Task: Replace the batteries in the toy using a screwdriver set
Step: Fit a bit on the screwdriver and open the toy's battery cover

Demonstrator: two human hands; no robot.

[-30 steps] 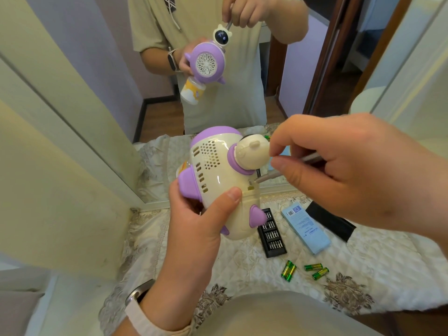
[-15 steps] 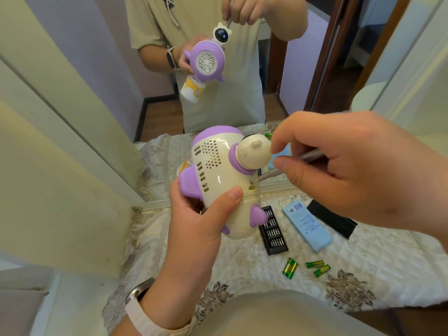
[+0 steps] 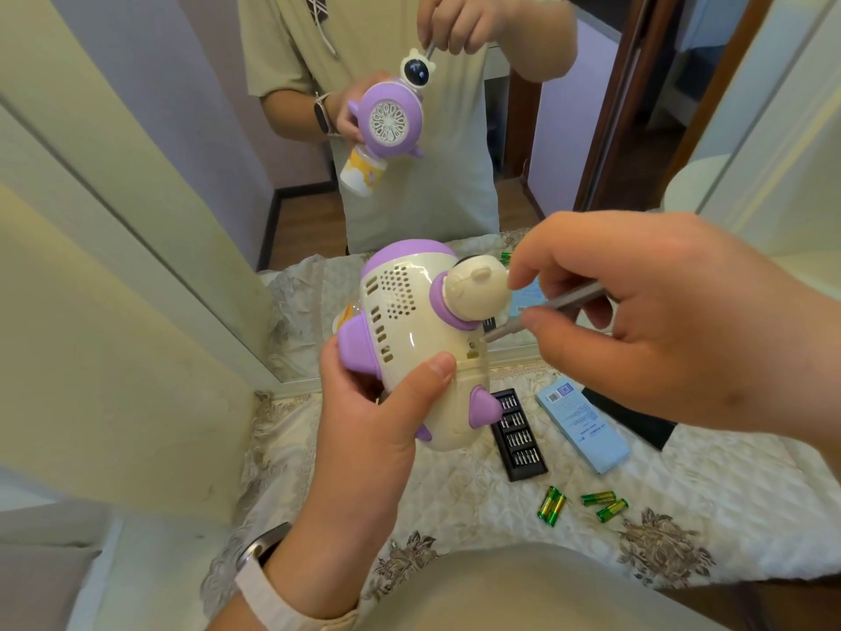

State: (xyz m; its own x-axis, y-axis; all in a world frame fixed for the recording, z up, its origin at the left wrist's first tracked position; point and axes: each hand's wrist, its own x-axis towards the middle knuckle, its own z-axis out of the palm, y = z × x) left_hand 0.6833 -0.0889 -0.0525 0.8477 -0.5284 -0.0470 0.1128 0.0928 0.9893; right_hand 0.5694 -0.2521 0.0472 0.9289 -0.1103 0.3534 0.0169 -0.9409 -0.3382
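A left hand point(image 3: 373, 430) grips a cream-and-purple plastic rocket-shaped toy point(image 3: 409, 339) above the quilted counter point(image 3: 455, 507), while a right hand point(image 3: 660, 321) pinches a slim grey metal screwdriver point(image 3: 546, 307), its tip at the battery-cover screw. The cover appears still on, so the swap looks early, with 4 green batteries point(image 3: 553, 503) lying loose near a black bit tray point(image 3: 519, 434). Print on a pale blue cardboard box point(image 3: 582, 425) is too small to read.

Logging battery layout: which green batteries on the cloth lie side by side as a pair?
The two leftmost batteries, below the black bit tray, lie parallel and touching; the two to their right point different ways.
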